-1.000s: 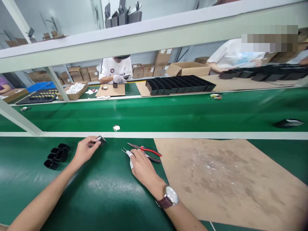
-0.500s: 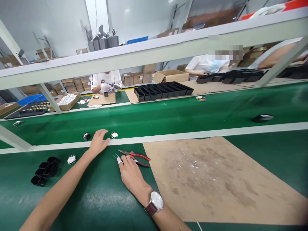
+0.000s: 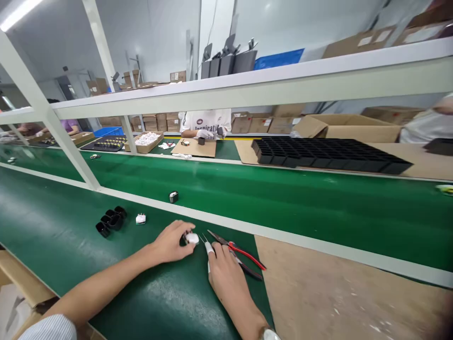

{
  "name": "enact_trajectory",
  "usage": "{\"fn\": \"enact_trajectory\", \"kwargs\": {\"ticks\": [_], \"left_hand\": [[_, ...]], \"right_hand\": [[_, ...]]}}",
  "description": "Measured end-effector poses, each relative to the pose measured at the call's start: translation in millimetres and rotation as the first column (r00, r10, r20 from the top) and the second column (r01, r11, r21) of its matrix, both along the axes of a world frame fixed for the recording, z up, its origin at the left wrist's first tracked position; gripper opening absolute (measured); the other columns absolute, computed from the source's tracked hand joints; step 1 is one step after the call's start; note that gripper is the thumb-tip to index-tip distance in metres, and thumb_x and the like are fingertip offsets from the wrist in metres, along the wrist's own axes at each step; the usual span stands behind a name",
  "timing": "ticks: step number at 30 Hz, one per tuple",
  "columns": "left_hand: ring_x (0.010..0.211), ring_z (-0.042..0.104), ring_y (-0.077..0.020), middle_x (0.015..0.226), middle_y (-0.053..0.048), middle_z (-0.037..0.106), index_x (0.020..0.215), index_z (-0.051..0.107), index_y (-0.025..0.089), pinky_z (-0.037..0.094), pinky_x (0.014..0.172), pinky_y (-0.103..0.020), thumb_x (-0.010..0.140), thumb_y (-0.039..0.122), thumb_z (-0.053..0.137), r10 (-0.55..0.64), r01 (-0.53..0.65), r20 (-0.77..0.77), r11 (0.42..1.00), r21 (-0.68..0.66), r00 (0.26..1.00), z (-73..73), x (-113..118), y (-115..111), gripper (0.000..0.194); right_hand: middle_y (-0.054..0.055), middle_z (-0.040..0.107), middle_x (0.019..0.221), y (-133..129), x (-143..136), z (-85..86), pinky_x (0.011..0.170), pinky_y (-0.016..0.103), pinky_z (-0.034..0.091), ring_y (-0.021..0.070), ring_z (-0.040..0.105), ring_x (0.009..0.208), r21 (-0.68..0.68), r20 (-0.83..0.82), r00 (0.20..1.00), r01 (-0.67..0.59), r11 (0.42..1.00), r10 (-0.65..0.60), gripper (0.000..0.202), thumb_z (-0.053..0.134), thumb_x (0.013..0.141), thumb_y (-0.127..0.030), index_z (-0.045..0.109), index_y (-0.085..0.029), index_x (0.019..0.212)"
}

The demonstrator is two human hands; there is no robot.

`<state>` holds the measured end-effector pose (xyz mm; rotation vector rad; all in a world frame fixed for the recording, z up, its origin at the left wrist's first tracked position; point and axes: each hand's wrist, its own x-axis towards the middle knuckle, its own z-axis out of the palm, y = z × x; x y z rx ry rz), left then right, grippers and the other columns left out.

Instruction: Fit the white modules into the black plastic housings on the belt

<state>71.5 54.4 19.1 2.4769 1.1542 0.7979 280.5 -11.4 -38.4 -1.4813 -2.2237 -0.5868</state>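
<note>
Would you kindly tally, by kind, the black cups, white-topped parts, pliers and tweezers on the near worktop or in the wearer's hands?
Black cups: 5
White-topped parts: 2
Pliers: 1
Tweezers: 1
Total: 9

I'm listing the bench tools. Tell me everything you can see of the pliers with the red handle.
The pliers lie on the green work surface, their long, pointed, metallic-looking jaws aimed away and to the left. One handle is bright red; the other, nearer the person, looks dark. The handles are spread, their ends by the edge of the brown board. The right hand partly covers the pliers; whether it touches them, I cannot tell, nor whether the tips fully meet.
</note>
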Motion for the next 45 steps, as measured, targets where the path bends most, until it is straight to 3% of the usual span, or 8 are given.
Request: {"fn": "enact_trajectory", "kwargs": {"ticks": [5,10,17,22,26,30,35,45], "left_hand": [[0.119,0.065,-0.0294,0.132,-0.01,0.069,0.15,0.051,0.026,0.057,0.103,-0.045,0.094,0.039,0.076,0.05,-0.053,-0.133,0.998,-0.017,0.99,11.9,-79.5,-52.1,0.063],[0.119,0.062,-0.0347,0.126,-0.014,0.068,0.129,0.063,0.021,0.053,0.105,-0.054,0.102,0.049,0.063,0.441,-0.377,-0.101,0.847,0.376,0.892,26.0,-185.8,-50.9,0.04],[0.105,0.066,-0.037,0.115,-0.016,0.064,0.099,0.069,0.022,0.059,0.091,-0.056,0.101,0.051,0.054,0.614,-0.465,-0.185,0.731,0.5,0.767,3.1,-276.4,-56.7,0.033],[0.092,0.069,-0.0294,0.117,-0.012,0.06,0.096,0.068,0.024,0.062,0.067,-0.042,0.1,0.048,0.059,0.601,-0.497,-0.104,0.735,0.461,0.793,16.8,-243.4,-72.6,0.026],[0.108,0.069,-0.0279,0.123,-0.01,0.059,0.094,0.067,0.025,0.064,0.086,-0.043,0.099,0.039,0.065,0.355,-0.334,-0.022,0.898,0.285,0.935,35.8,-186.0,-80.8,0.015],[0.122,0.064,-0.0265,0.129,-0.01,0.056,0.101,0.064,0.025,0.059,0.101,-0.042,0.1,0.028,0.063,0.075,-0.073,-0.018,0.994,0.082,0.997,34.8,-126.6,-68.1,0.004],[0.123,0.062,-0.0249,0.134,-0.012,0.053,0.134,0.051,0.025,0.055,0.109,-0.042,0.094,0.014,0.062,-0.125,0.124,-0.017,0.991,-0.054,0.992,16.4,-74.7,-32.8,0.043],[0.135,0.056,-0.03,0.147,-0.014,0.051,0.16,0.03,0.031,0.05,0.117,-0.054,0.091,0.015,0.068,-0.101,0.125,0.149,0.978,-0.165,0.984,-14.9,-74.8,-18.0,0.081]], "right_hand": [[0.017,0.065,0.109,-5.0,-3.0,6.2,0.082,0.046,0.058,0.0328,0.06,0.094,0.016,-0.053,0.998,-0.043,0.999,0.044,0.029,0.049,0.088,0.001,0.067,-0.012,0.106],[0.017,0.063,0.12,-18.7,-30.0,24.6,0.089,0.045,0.058,0.0309,0.062,0.104,-0.052,-0.309,0.935,-0.201,0.978,0.175,0.026,0.05,0.105,-0.016,0.06,-0.011,0.129],[0.017,0.061,0.135,-26.4,-64.6,39.9,0.091,0.051,0.059,0.0339,0.062,0.112,-0.27,-0.26,0.922,-0.354,0.895,0.287,0.036,0.068,0.101,-0.027,0.063,-0.017,0.135],[0.013,0.066,0.128,-25.9,-50.9,35.4,0.1,0.047,0.057,0.0264,0.063,0.115,-0.219,-0.467,0.82,-0.469,0.855,0.331,0.036,0.052,0.104,-0.009,0.061,-0.02,0.136],[0.016,0.062,0.141,-26.6,-41.9,34.1,0.109,0.05,0.055,0.0277,0.058,0.13,-0.238,-0.509,0.812,-0.45,0.861,0.284,0.056,0.051,0.097,-0.003,0.047,-0.017,0.151],[0.019,0.055,0.152,-27.2,-41.0,34.3,0.112,0.055,0.051,0.0348,0.052,0.138,-0.329,-0.299,0.917,-0.36,0.873,0.265,0.053,0.055,0.081,0.006,0.066,-0.011,0.13],[0.021,0.052,0.155,-29.9,-37.9,30.8,0.112,0.053,0.052,0.0363,0.052,0.138,-0.332,-0.253,0.935,-0.327,0.885,0.25,0.05,0.056,0.073,0.009,0.072,-0.009,0.117],[0.019,0.058,0.147,-28.7,-38.0,23.5,0.113,0.054,0.052,0.0329,0.05,0.139,-0.3,-0.414,0.882,-0.365,0.881,0.225,0.079,0.052,0.084,0.004,0.037,-0.012,0.159]]}}
